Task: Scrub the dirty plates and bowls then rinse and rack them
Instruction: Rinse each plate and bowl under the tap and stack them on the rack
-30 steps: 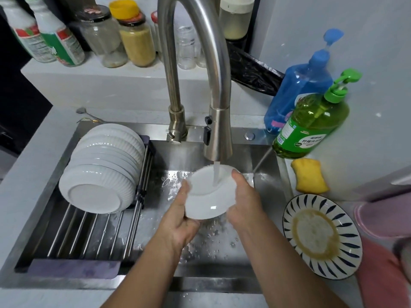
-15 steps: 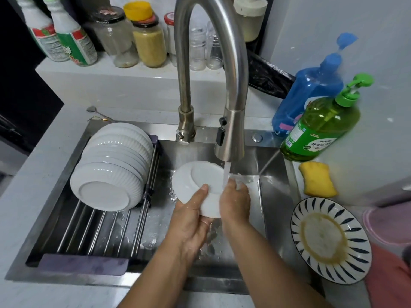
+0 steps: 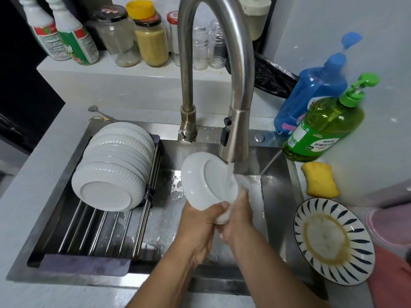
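Fingers of both hands (image 3: 219, 215) grip the white plate (image 3: 206, 181) under running water.

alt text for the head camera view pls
Two bare hands, left hand and right hand, hold a small white dish under a running steel tap; ribbed white bowls sit racked left, a dirty blue-striped plate waits right.

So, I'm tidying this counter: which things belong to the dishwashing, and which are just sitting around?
In use: small white dish, left hand, right hand, steel tap, racked white ribbed bowls, dirty blue-striped plate, yellow sponge, green soap bottle.
Idle: shelf jars, blue bottle.
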